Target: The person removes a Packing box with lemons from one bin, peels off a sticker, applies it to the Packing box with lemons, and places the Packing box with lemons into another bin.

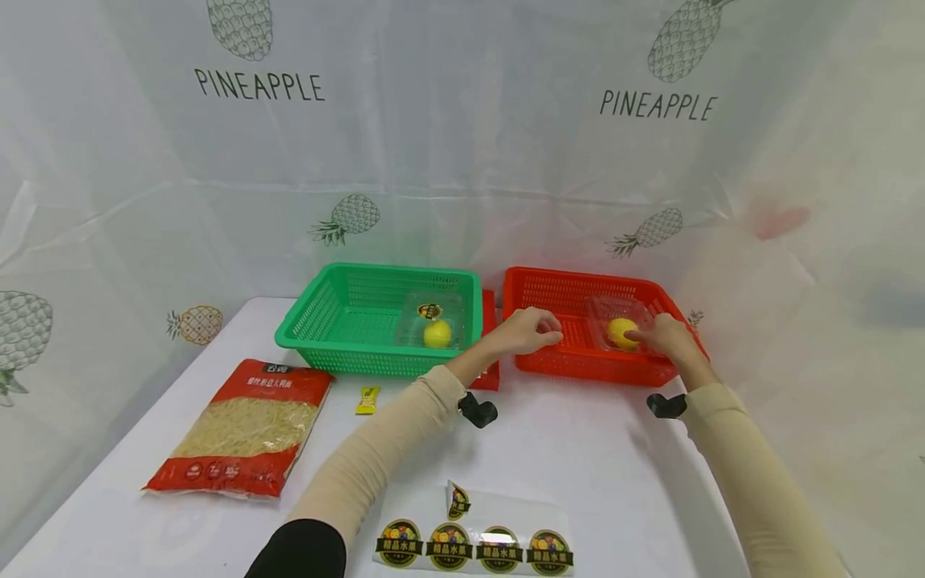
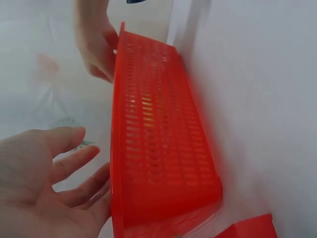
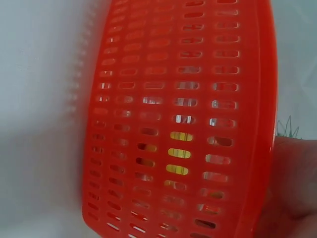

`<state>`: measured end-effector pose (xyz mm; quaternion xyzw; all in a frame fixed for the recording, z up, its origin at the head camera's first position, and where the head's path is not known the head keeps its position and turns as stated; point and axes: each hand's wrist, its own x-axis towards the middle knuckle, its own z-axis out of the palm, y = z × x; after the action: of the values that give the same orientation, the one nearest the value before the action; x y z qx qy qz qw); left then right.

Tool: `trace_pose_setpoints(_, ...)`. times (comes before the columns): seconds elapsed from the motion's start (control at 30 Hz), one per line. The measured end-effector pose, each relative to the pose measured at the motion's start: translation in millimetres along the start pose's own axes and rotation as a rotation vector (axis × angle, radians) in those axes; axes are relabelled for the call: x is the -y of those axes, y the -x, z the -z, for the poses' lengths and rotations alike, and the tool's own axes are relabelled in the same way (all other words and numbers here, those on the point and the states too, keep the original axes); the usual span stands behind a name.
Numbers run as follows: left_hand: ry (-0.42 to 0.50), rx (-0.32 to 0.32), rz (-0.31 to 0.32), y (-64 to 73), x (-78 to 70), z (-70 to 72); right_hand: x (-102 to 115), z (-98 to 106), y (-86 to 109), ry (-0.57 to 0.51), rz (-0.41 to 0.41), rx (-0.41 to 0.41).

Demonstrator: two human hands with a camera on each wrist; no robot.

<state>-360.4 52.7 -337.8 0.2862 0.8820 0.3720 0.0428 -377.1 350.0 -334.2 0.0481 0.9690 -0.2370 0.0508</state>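
In the head view my right hand [image 1: 666, 337] reaches over the right end of a red basket [image 1: 578, 365]. Its thumb extends over a clear plastic box [image 1: 598, 309] holding a round yellow fruit [image 1: 621, 331]. The other fingers are mostly hidden, and I cannot tell whether they grip the box. At the basket's left end is my left hand [image 1: 533, 331], its fingers loosely bent with nothing between them. The left wrist view shows this hand [image 2: 54, 183] beside the basket rim. Through the basket's slots in the right wrist view, the yellow fruit [image 3: 179, 152] shows.
A green basket [image 1: 361, 359] on the left contains another clear box [image 1: 408, 321] with a stickered lid and yellow fruit [image 1: 437, 334]. A red pasta bag [image 1: 246, 429], a small yellow packet [image 1: 368, 400] and a sticker sheet [image 1: 520, 514] lie nearer. Something red [image 1: 489, 313] lies between the baskets.
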Motion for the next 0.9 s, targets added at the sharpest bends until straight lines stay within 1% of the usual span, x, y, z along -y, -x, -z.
trace_pose_setpoints(0.13, 0.01, -0.04, 0.03, -2.7, -0.6, -4.1, 5, -1, -2.2, 0.024, 0.026, 0.013)
trace_pose_setpoints(0.23, 0.035, -0.067, 0.073, -5.6, 0.5, -7.8, 7, -3, -4.1, 0.01, 0.038, 0.029)
trace_pose_setpoints(0.33, 0.06, -0.076, 0.122, -9.5, 0.6, -10.7, 9, -6, -4.8, 0.005, 0.053, 0.022)
trace_pose_setpoints(0.4, 0.051, -0.072, 0.147, -12.2, 0.3, -11.7, 12, -7, -3.1, 0.011, 0.068, 0.013)
trace_pose_setpoints(0.5, 0.005, -0.065, 0.181, -16.1, -0.7, -13.0, 19, -10, 0.4, 0.021, 0.093, 0.017)
trace_pose_setpoints(0.6, -0.064, -0.067, 0.197, -19.4, -2.4, -14.7, 26, -12, 3.0, 0.003, 0.105, 0.033)
trace_pose_setpoints(0.7, -0.126, -0.076, 0.202, -22.1, -5.5, -17.8, 32, -15, 3.9, 0.002, 0.122, 0.03)
trace_pose_setpoints(0.8, -0.173, -0.056, 0.197, -25.2, -8.1, -21.3, 36, -17, 4.1, 0.021, 0.157, 0.031)
trace_pose_setpoints(0.9, -0.206, -0.038, 0.195, -29.0, -9.8, -24.2, 39, -18, 3.0, 0.041, 0.201, 0.05)
